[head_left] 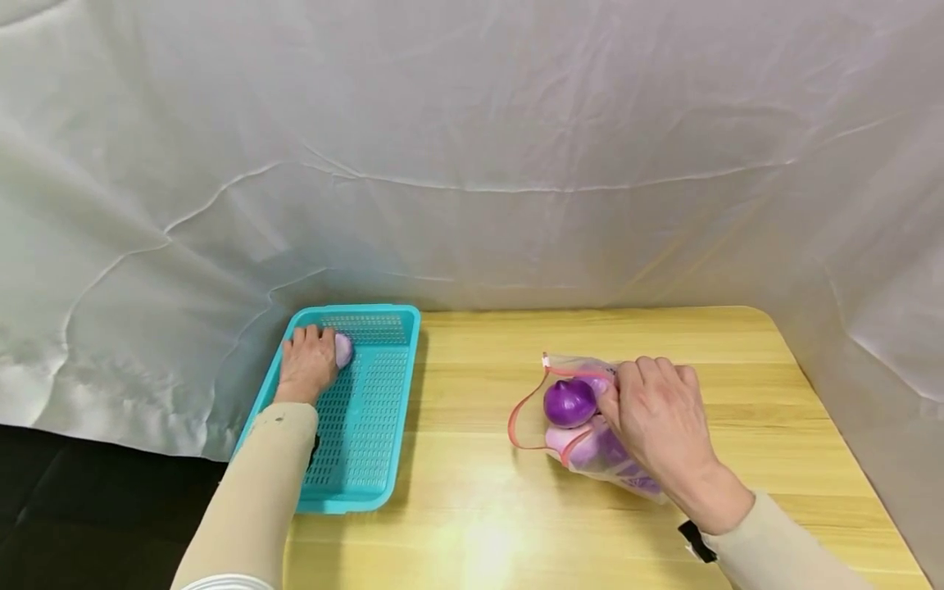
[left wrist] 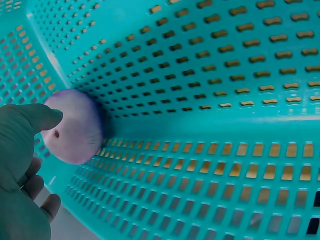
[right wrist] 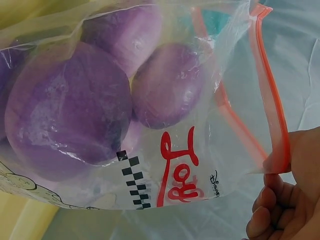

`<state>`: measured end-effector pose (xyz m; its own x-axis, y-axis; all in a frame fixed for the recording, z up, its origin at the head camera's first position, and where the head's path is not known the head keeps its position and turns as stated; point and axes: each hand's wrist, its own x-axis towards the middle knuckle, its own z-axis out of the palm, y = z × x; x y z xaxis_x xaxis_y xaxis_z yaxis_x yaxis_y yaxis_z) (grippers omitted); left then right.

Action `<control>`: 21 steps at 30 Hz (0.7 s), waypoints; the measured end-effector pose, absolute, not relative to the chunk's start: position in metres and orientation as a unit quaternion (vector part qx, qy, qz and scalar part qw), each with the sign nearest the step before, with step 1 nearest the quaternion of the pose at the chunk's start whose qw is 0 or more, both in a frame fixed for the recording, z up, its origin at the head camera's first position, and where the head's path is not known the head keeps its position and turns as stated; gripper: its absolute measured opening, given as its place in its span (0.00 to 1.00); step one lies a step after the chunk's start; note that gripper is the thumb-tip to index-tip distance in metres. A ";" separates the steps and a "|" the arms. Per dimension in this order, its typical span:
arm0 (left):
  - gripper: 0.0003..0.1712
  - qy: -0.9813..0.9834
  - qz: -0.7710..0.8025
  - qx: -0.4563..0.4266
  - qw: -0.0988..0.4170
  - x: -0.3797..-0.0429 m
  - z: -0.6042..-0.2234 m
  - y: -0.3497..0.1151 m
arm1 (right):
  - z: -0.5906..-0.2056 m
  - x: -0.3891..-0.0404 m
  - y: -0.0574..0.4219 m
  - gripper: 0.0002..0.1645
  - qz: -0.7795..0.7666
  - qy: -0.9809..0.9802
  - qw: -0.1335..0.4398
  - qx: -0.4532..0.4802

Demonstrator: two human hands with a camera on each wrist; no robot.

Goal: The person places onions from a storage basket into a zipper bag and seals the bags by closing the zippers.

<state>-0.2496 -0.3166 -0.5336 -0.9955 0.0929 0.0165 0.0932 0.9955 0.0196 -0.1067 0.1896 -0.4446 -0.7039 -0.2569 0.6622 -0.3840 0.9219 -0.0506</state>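
At the far left corner of the turquoise basket [head_left: 360, 500], my left hand [head_left: 308, 360] holds a pale purple onion [left wrist: 75, 127]. The thumb [left wrist: 47, 117] lies over its near side in the left wrist view; some of the other fingers are hidden. My right hand [head_left: 660, 410] pinches the rim of a clear zip bag [right wrist: 225, 170] by its orange-red zip strip [right wrist: 272, 100]. The bag's mouth gapes toward the left. Inside are several purple onions, with a dark glossy onion [head_left: 570, 403] near the opening.
The basket, with perforated walls and floor, stands at the left of the wooden table [head_left: 472, 459]. A stretch of table separates it from the bag. A pale grey curtain [head_left: 472, 164] rises behind the table and along both sides.
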 end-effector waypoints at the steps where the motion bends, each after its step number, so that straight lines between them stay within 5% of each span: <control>1: 0.23 -0.999 -0.011 -0.046 0.010 -0.249 -0.535 -0.317 | -0.445 -0.107 0.189 0.22 0.092 -0.919 0.343 0.174; 21: 0.28 -0.999 -0.004 -0.043 -0.012 -0.246 -0.547 -0.316 | -0.444 -0.105 0.189 0.20 0.088 -0.922 0.336 0.172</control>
<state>-0.2455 -0.3156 -0.5474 -0.9961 0.0852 -0.0235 0.0850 0.9963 0.0092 -0.1053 0.1892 -0.4437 -0.7152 -0.2585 0.6493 -0.3765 0.9253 -0.0463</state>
